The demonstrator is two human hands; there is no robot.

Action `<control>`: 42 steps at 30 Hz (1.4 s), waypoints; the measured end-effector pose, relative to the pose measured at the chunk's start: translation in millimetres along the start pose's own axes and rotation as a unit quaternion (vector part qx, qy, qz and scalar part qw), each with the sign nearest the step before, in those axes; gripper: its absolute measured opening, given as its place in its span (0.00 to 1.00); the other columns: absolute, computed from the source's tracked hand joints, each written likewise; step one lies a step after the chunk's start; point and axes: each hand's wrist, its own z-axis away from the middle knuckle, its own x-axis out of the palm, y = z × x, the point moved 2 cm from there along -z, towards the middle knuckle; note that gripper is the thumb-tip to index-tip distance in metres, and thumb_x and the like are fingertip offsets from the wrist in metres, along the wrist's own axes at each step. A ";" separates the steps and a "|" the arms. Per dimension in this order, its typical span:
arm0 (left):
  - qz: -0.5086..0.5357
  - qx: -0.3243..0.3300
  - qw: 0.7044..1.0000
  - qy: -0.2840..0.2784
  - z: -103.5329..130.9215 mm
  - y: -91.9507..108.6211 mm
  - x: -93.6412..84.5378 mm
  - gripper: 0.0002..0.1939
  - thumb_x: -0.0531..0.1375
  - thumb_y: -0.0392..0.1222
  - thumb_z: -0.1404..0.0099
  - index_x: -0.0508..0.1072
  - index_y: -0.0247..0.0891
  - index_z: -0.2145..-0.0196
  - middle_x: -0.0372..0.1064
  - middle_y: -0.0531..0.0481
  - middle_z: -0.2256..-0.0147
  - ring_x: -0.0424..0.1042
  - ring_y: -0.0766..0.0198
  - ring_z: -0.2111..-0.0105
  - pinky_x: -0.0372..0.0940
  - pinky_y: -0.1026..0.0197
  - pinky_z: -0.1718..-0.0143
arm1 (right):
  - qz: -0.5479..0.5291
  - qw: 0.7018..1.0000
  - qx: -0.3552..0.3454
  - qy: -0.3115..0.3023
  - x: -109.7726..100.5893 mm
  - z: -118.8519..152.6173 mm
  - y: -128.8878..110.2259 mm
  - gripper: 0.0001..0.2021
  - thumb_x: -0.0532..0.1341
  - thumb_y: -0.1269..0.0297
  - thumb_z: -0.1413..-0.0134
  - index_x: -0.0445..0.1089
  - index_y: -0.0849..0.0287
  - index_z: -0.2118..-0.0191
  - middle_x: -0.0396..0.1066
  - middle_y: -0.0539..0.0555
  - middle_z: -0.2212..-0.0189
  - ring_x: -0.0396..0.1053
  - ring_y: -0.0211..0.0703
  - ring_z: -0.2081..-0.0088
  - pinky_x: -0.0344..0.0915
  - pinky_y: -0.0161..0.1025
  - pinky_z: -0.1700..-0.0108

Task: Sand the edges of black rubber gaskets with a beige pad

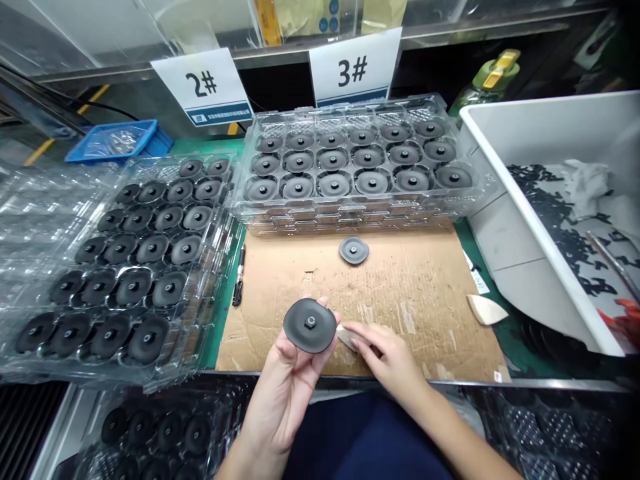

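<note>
My left hand holds up a black round disc by its edge, above the cardboard sheet. A small raised hub with a light centre sits in the middle of the disc. My right hand is closed, with thumb and fingers pinching a small pale flat piece close to the disc's right edge. What kind of piece it is, I cannot make out. A second black disc lies hub up on the cardboard, beyond my hands.
Stacked clear trays of discs stand behind the cardboard. Another clear tray of discs is at left, beside a black marker. A white bin with small black parts and a pale wedge-shaped piece are at right.
</note>
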 end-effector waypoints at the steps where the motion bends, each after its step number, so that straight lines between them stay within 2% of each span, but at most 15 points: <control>1: -0.003 -0.001 1.000 -0.003 0.0 0.0 0.6 0.27 0.62 0.49 0.49 0.68 0.38 0.51 0.65 0.42 0.47 0.64 0.50 0.48 0.64 0.58 0.50 | -0.001 1.000 0.002 0.000 -1.4 0.2 -1.0 0.13 0.54 0.67 0.43 0.70 0.52 0.54 0.73 0.51 0.68 0.70 0.42 0.66 0.66 0.39 0.63; 6: -0.051 0.016 0.998 -0.017 1.1 -3.7 7.1 0.29 0.65 0.47 0.51 0.68 0.42 0.51 0.67 0.44 0.49 0.66 0.53 0.49 0.65 0.58 0.51 | -0.038 0.997 -0.015 0.067 -36.6 -11.0 -51.5 0.14 0.53 0.67 0.41 0.65 0.53 0.51 0.70 0.53 0.57 0.68 0.41 0.59 0.65 0.37 0.60; 9: -0.069 0.015 0.997 -0.023 3.2 -6.7 8.8 0.27 0.65 0.49 0.51 0.69 0.45 0.52 0.69 0.48 0.51 0.66 0.56 0.50 0.66 0.61 0.53 | -0.051 0.984 -0.154 0.071 -44.5 -15.8 -95.6 0.15 0.53 0.71 0.43 0.63 0.57 0.49 0.71 0.53 0.60 0.67 0.40 0.62 0.63 0.39 0.61; 11: -0.082 0.013 0.996 -0.019 4.2 -4.7 6.9 0.25 0.64 0.48 0.50 0.70 0.45 0.53 0.70 0.48 0.52 0.68 0.57 0.52 0.66 0.62 0.53 | -0.038 0.974 -0.222 0.036 -40.5 -15.3 -110.1 0.15 0.52 0.74 0.43 0.64 0.61 0.50 0.72 0.53 0.64 0.67 0.39 0.66 0.60 0.39 0.64; 15: -0.092 0.050 0.994 0.018 4.1 7.5 1.8 0.25 0.65 0.47 0.51 0.70 0.48 0.53 0.71 0.51 0.54 0.71 0.58 0.56 0.68 0.64 0.56 | -0.026 0.976 -0.198 -0.087 -36.9 -12.5 -101.8 0.13 0.52 0.74 0.43 0.66 0.59 0.53 0.70 0.50 0.71 0.64 0.36 0.70 0.57 0.37 0.67; 17: -0.080 0.067 0.994 0.014 3.5 12.1 3.5 0.28 0.65 0.49 0.55 0.71 0.48 0.54 0.72 0.52 0.54 0.71 0.57 0.56 0.68 0.64 0.57 | -0.028 0.981 -0.161 -0.107 -42.3 -11.9 -92.4 0.13 0.53 0.73 0.43 0.67 0.56 0.55 0.68 0.48 0.73 0.63 0.35 0.72 0.56 0.37 0.67; 20: -0.077 0.090 0.993 -0.001 3.2 15.0 9.4 0.29 0.66 0.50 0.57 0.71 0.46 0.55 0.72 0.51 0.54 0.71 0.55 0.55 0.68 0.63 0.55 | -0.047 0.993 -0.101 -0.041 -51.6 -10.9 -80.0 0.13 0.53 0.71 0.43 0.66 0.52 0.54 0.69 0.47 0.72 0.63 0.35 0.72 0.58 0.36 0.67; 23: -0.074 0.089 0.993 -0.011 4.9 14.8 12.3 0.29 0.65 0.48 0.55 0.70 0.47 0.53 0.71 0.50 0.54 0.71 0.55 0.55 0.66 0.59 0.52 | -0.075 0.996 -0.045 0.033 -53.2 -7.3 -66.1 0.12 0.54 0.68 0.43 0.67 0.51 0.54 0.71 0.50 0.62 0.68 0.39 0.63 0.62 0.36 0.63; 28: -0.072 0.065 0.995 -0.015 7.3 7.2 10.3 0.33 0.66 0.47 0.54 0.66 0.48 0.49 0.72 0.49 0.55 0.70 0.54 0.53 0.62 0.55 0.48 | -0.099 0.993 0.014 0.068 -49.0 -7.6 -58.4 0.12 0.56 0.65 0.42 0.67 0.51 0.53 0.70 0.50 0.55 0.68 0.42 0.55 0.65 0.37 0.56; 31: -0.076 0.062 0.995 -0.023 7.6 -1.4 11.5 0.33 0.66 0.47 0.54 0.66 0.48 0.49 0.71 0.49 0.54 0.68 0.54 0.51 0.61 0.55 0.48 | -0.115 0.986 -0.022 0.120 -49.5 -15.2 -80.1 0.14 0.55 0.67 0.42 0.65 0.50 0.51 0.69 0.49 0.54 0.67 0.40 0.54 0.64 0.37 0.55; 33: -0.076 0.046 0.995 -0.034 8.7 -5.7 12.1 0.32 0.66 0.47 0.54 0.67 0.48 0.49 0.71 0.49 0.54 0.66 0.54 0.50 0.61 0.55 0.47 | -0.103 0.981 -0.095 0.134 -47.4 -20.1 -100.1 0.15 0.54 0.69 0.42 0.63 0.54 0.49 0.70 0.51 0.55 0.68 0.40 0.57 0.64 0.38 0.56; 35: -0.071 0.012 0.997 -0.041 10.0 -7.0 10.7 0.29 0.66 0.46 0.53 0.68 0.48 0.51 0.72 0.50 0.55 0.67 0.55 0.51 0.62 0.57 0.48 | -0.061 0.978 -0.178 0.093 -42.5 -22.6 -116.7 0.15 0.52 0.72 0.43 0.63 0.60 0.50 0.71 0.54 0.58 0.68 0.40 0.62 0.64 0.40 0.59; 37: -0.071 -0.002 0.997 -0.031 10.9 -5.2 8.0 0.26 0.65 0.46 0.51 0.69 0.48 0.52 0.72 0.51 0.55 0.69 0.57 0.53 0.64 0.60 0.51 | -0.032 0.975 -0.220 0.006 -36.7 -23.2 -124.9 0.14 0.52 0.74 0.44 0.65 0.62 0.52 0.72 0.54 0.62 0.68 0.39 0.65 0.63 0.40 0.61; 39: -0.081 0.018 0.997 -0.006 11.2 -3.3 6.2 0.20 0.64 0.43 0.48 0.72 0.47 0.56 0.73 0.52 0.56 0.71 0.61 0.58 0.66 0.64 0.56 | -0.025 0.979 -0.195 -0.059 -32.4 -24.6 -125.2 0.13 0.52 0.75 0.45 0.66 0.60 0.55 0.72 0.51 0.65 0.67 0.37 0.65 0.61 0.38 0.62; 42: -0.089 0.027 0.996 -0.007 12.1 -6.0 10.3 0.14 0.66 0.39 0.50 0.75 0.44 0.64 0.75 0.56 0.66 0.73 0.68 0.66 0.66 0.71 0.60 | -0.005 0.987 -0.156 0.021 -30.6 -28.6 -122.9 0.13 0.52 0.74 0.43 0.66 0.60 0.54 0.71 0.51 0.64 0.66 0.38 0.66 0.60 0.39 0.62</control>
